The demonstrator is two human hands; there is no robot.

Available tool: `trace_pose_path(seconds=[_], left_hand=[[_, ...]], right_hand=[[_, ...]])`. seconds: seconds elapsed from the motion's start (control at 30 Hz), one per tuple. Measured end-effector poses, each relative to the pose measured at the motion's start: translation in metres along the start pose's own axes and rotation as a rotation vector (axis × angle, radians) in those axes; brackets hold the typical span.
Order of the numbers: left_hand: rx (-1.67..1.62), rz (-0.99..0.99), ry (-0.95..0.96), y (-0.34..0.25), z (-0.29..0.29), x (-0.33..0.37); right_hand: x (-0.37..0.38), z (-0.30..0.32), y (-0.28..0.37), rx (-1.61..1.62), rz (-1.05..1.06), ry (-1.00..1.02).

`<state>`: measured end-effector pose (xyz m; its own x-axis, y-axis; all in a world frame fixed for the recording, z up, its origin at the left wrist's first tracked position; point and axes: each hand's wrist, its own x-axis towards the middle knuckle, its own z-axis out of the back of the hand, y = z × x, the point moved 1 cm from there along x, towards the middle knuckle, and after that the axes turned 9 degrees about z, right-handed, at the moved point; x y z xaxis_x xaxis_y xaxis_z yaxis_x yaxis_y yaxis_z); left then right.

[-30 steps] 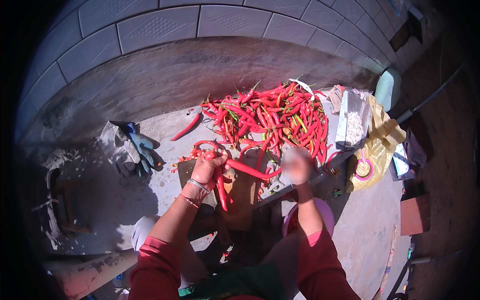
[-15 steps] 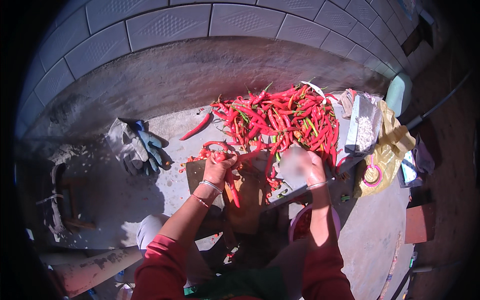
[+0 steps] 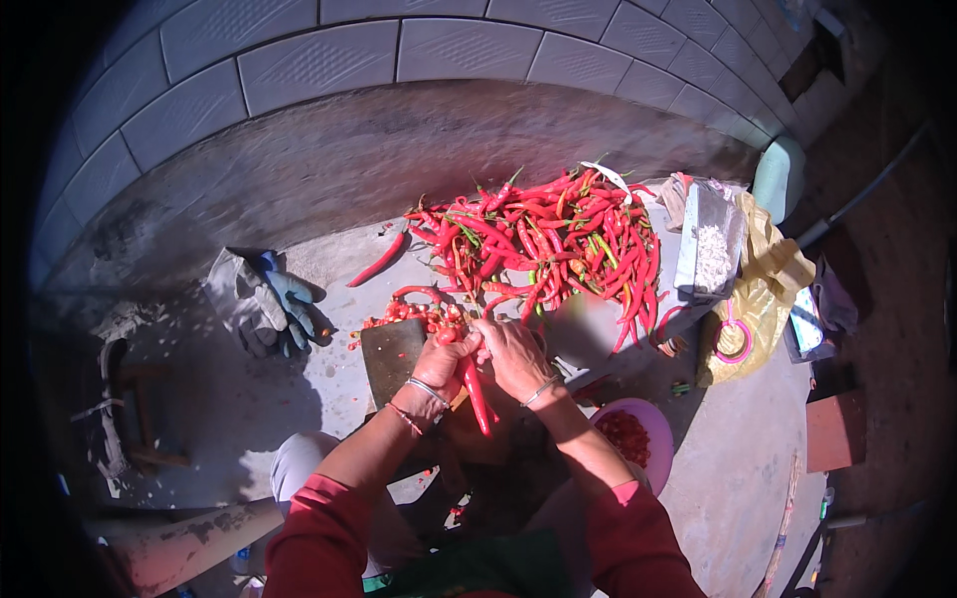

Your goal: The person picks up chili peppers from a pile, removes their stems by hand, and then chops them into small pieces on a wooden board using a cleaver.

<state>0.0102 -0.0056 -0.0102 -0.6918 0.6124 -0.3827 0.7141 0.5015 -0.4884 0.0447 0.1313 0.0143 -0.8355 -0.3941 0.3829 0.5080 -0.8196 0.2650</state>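
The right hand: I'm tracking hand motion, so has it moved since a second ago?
Yes. The right hand has shifted left, away from the chilli pile, to meet the left hand.

Yellow plastic bag (image 3: 763,289) at 3 o'clock, crumpled, slumped just right of the chilli heap. Grey open-topped carton (image 3: 710,234) touching the bag's left side, upright-tilted, white granular contents showing. Small white-and-blue flat pack (image 3: 805,334) just beyond the bag, toward 3 to 4 o'clock, partly shaded. White strip label (image 3: 606,175) at 1 o'clock, atop the heap. No signs, no screens.
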Motion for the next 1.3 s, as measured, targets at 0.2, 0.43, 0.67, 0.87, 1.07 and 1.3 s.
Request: trace_pose_path(seconds=[0.2, 0.43, 0.67, 0.87, 1.07, 1.3], left_hand=[[-0.104, -0.052, -0.117, -0.02, 0.002, -0.006], [-0.183, -0.199, -0.037, -0.086, 0.022, -0.017], [-0.066, -0.135, 0.008, -0.058, 0.001, -0.012], [0.005, -0.122, 0.092, -0.058, 0.002, -0.019], [-0.028, -0.191, 0.141, -0.049, 0.005, -0.008], [0.128, -0.146, 0.165, -0.04, -0.004, -0.015]], right_hand=[[-0.011, 0.002, -0.032, -0.213, 0.036, -0.054], [-0.082, 0.058, -0.137, -0.112, -0.432, -0.073], [-0.018, 0.066, -0.068, 0.182, -0.231, -0.387], [0.011, 0.048, -0.005, 0.119, 0.039, -0.004], [0.004, 0.025, 0.005, 0.618, -0.315, -0.217], [0.005, 0.016, 0.023, 0.615, -0.316, -0.129]])
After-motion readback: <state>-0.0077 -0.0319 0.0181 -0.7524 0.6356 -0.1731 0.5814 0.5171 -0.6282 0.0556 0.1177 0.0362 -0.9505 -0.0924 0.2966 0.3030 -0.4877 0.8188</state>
